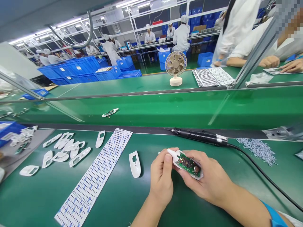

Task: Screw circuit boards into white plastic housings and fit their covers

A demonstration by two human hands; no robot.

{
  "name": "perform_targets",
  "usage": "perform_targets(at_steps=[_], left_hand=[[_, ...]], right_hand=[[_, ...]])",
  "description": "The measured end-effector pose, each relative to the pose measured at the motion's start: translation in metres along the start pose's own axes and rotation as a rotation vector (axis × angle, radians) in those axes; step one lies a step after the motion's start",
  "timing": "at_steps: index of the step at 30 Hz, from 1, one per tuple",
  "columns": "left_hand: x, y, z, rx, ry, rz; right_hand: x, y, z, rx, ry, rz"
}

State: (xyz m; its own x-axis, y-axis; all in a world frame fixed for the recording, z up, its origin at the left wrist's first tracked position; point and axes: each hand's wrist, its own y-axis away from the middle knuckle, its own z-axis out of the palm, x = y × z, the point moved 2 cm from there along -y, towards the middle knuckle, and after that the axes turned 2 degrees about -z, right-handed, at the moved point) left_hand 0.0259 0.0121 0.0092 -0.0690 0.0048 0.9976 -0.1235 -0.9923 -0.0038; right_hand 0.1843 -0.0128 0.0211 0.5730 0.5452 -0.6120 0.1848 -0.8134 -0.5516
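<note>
An opened white handheld device (pixel 187 163) with a tapered tip lies between my hands, its green circuit board facing up. A round metal part sits near the board's wide end. My right hand (pixel 208 178) wraps around the white shell from the right. At the narrow end, the thumb and fingers of my left hand (pixel 162 176) close on the white tip. To the left, a white shell cover (pixel 134 164) with a rectangular window rests on the green bench. Beyond my hands lies a black electric screwdriver (pixel 199 136), its bit pointing left.
White covers (pixel 68 146) are scattered at the left beside a printed sticker sheet (pixel 97 176). Small screws (pixel 257 149) are heaped at the right, near the screwdriver's cable (pixel 262 171). On the green belt (pixel 153 108) lies another device (pixel 110 113). A fan (pixel 175 67) and co-workers are beyond.
</note>
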Motion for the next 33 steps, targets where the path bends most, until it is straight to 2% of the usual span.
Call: perform_targets(at_steps=[6, 9, 13, 16, 19, 22, 25, 27, 28, 30, 33], left_hand=[[-0.002, 0.001, 0.001, 0.012, 0.025, -0.031], [-0.001, -0.006, 0.0, 0.002, -0.002, -0.063], [-0.007, -0.023, -0.013, -0.057, -0.127, -0.204], [-0.013, -0.033, -0.033, -0.012, -0.373, -0.283], [-0.009, -0.034, -0.048, 0.018, -0.725, -0.243], [0.002, -0.034, -0.05, -0.022, -1.058, -0.218], [0.014, -0.044, -0.041, 0.037, -1.351, -0.198], [0.021, -0.059, -0.024, 0.038, -1.5, -0.057], [0.024, -0.068, -0.013, -0.006, -1.546, 0.047], [0.025, -0.088, 0.013, -0.172, -1.583, 0.244], [0.022, -0.113, 0.046, -0.469, -1.574, 0.391]], right_hand=[[0.001, 0.001, 0.002, -0.006, 0.007, 0.003], [0.005, 0.001, 0.005, -0.064, 0.013, -0.006], [0.018, 0.001, 0.006, -0.122, 0.092, -0.013], [0.033, 0.0, 0.002, -0.076, 0.067, 0.149], [0.047, -0.003, -0.002, -0.054, -0.161, 0.403], [0.056, -0.008, -0.002, -0.053, -0.434, 0.562], [0.062, -0.012, 0.001, -0.049, -0.657, 0.689], [0.066, -0.013, 0.004, -0.012, -0.794, 0.798], [0.068, -0.013, 0.005, 0.015, -0.858, 0.86], [0.072, -0.011, 0.007, 0.067, -0.974, 0.984], [0.077, -0.007, 0.011, 0.12, -1.127, 1.152]])
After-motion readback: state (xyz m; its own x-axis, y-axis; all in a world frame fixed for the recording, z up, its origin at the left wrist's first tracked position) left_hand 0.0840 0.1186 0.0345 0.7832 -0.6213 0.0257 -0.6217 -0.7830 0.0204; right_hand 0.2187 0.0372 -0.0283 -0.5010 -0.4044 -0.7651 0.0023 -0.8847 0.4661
